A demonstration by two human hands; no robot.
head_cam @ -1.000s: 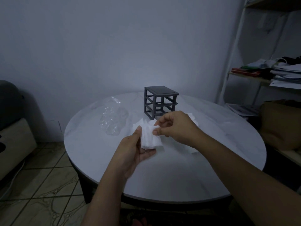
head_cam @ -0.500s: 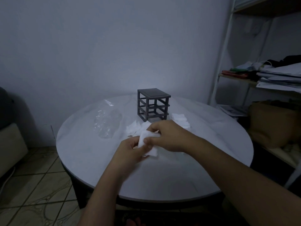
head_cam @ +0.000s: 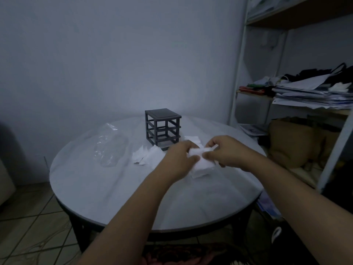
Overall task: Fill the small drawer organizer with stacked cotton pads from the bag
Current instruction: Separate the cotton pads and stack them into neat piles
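Counts: one desk; one drawer organizer (three open tiers); one clear bag; one shelf rack. Cotton pads lie in three groups: one loose pile, one small heap and one stack (single pads too blurred to count). Two grips: left grip, right grip.

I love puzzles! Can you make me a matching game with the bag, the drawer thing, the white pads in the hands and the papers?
Things:
1 clear plastic bag
2 drawer organizer
3 stack of cotton pads
4 pile of papers

Places:
A on the shelf unit
B held between left hand and right hand
C crumpled on the table's left part
D standing at the table's far side

Pairs: 1-C, 2-D, 3-B, 4-A.
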